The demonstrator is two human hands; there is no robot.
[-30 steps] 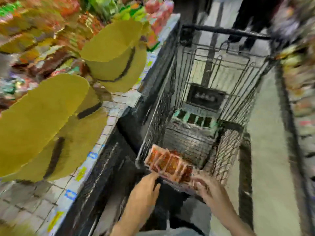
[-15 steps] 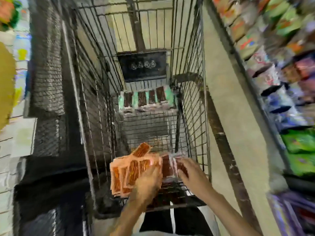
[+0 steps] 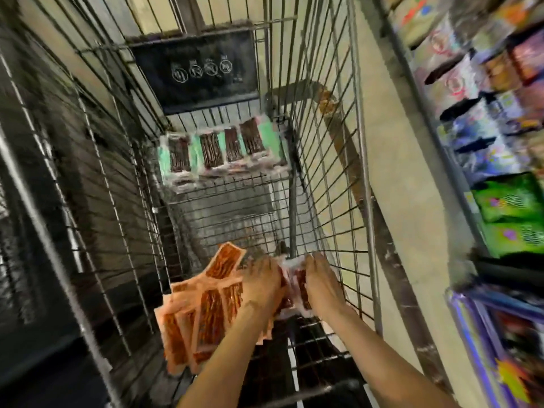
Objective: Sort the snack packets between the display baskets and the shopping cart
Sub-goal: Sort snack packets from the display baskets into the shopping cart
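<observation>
Both hands work low at the near end of the shopping cart [image 3: 338, 172], inside its wire walls. The left hand [image 3: 262, 287] has its grip curled over the top of the orange snack packets [image 3: 203, 313], back of the hand to the camera. The right hand [image 3: 322, 287] pinches the clear-edged right end of the same bundle, fingers bent down over it. The two hands are just beside each other, with a darker packet showing between them. Motion blur hides whether that packet is joined to the orange ones.

The bundle fans out from the grip to the left and toward the person. Its long axis runs across the cart, and one packet tilts up at the far-left corner. Most of the bundle lies on the left hand's side, so that hand probably carries the weight, and the right hand steadies the end.

The green snack packets [image 3: 223, 148] lie well apart, straight ahead of both hands at the far end of the cart floor. They form a row set crosswise below the black placard [image 3: 195, 69]. A shelf of snack bags [image 3: 506, 207] stands to the right, outside the cart wall and across a strip of floor [image 3: 391, 136]. No display basket is in view, so any transfer would probably mean lifting the bundle clear of the cart walls first.
</observation>
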